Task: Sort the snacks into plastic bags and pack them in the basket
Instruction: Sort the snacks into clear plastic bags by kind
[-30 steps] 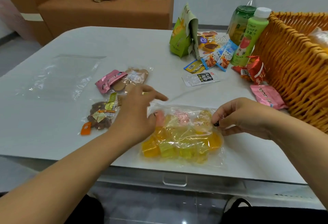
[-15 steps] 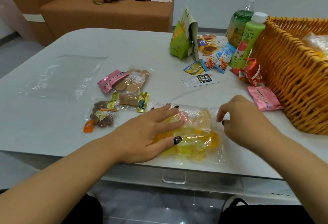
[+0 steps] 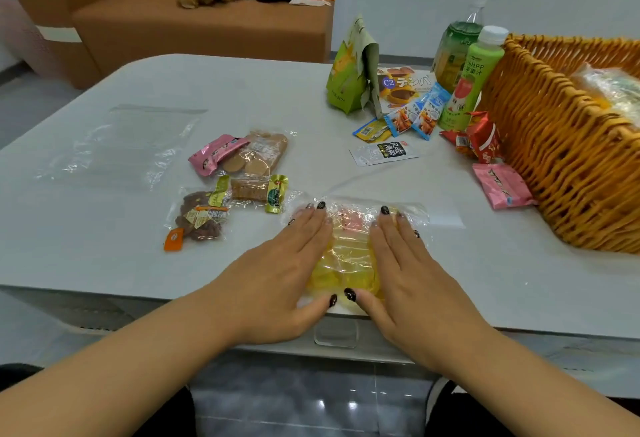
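A clear plastic bag of yellow and orange jelly snacks (image 3: 349, 256) lies at the table's near edge. My left hand (image 3: 284, 270) presses flat on its left half and my right hand (image 3: 405, 270) presses flat on its right half, fingers straight. An orange wicker basket (image 3: 561, 159) stands at the right with a filled bag (image 3: 613, 86) inside. An empty clear bag (image 3: 124, 142) lies at the left. Loose snacks lie between: a pink packet with biscuits (image 3: 239, 156), a dark dried-fruit pack (image 3: 199, 218), a green-ended bar (image 3: 256, 190).
Two green drink bottles (image 3: 464, 69), a green pouch (image 3: 349, 72), a biscuit box (image 3: 405, 86), small blue and yellow sachets (image 3: 408, 121), red packets (image 3: 478, 138) and a pink packet (image 3: 502, 185) crowd the space beside the basket. An orange sofa (image 3: 194, 27) stands behind the grey table (image 3: 242, 90).
Both hands have left the bag's top edge and flattened onto the jelly bag, first the left and then the right. The bag is now squashed narrower between them.
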Demonstrator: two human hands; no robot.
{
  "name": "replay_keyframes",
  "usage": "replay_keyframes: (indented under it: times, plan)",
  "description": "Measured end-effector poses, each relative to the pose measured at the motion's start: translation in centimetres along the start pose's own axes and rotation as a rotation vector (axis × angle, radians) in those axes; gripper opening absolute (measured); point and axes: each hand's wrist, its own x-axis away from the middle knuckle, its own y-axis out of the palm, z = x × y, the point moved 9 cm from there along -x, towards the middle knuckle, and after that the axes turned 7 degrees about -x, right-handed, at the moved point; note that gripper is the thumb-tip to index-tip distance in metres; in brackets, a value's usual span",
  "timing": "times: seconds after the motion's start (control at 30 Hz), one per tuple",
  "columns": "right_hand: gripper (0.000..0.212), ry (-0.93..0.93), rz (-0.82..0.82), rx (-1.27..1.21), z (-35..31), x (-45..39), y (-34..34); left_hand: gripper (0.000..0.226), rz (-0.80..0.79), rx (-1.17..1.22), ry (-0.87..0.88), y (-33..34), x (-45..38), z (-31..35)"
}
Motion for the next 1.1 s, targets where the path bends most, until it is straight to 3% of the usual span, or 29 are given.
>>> replay_keyframes:
  times: [0.13, 0.27, 0.43, 0.63, 0.73, 0.87, 1.1]
  plan:
    - [0.089, 0.103, 0.024, -0.11, 0.2, 0.7, -0.7, 0.08, 0.089, -0.114, -0.06, 0.4, 0.6, 0.0]
    - [0.097, 0.173, -0.028, -0.244, 0.7, 1.1, -1.3, 0.088, 0.097, -0.099, -0.111, 0.4, 0.6, 0.0]
    - [0.098, 0.225, -0.022, -0.331, 0.8, 1.3, -1.1, 0.091, 0.1, 0.131, -0.2, 0.8, 0.9, -0.3]
    - [0.101, 0.262, 0.03, -0.391, 1.1, 1.4, -0.7, 0.09, 0.11, 0.15, -0.249, 0.8, 1.3, -0.4]
    - [0.098, 0.262, 0.075, -0.505, 1.4, 0.9, -0.6, 0.09, 0.092, 0.182, -0.26, 0.9, 1.1, -0.8]
    - [0.07, 0.311, 0.159, -0.675, 2.4, 0.1, -1.6, 0.088, 0.113, 0.278, -0.279, 0.5, 0.8, -1.7]
    - [0.077, 0.383, 0.039, -0.702, 3.0, -0.4, -2.7, 0.09, 0.069, 0.26, -0.289, 0.5, 0.7, -1.9]
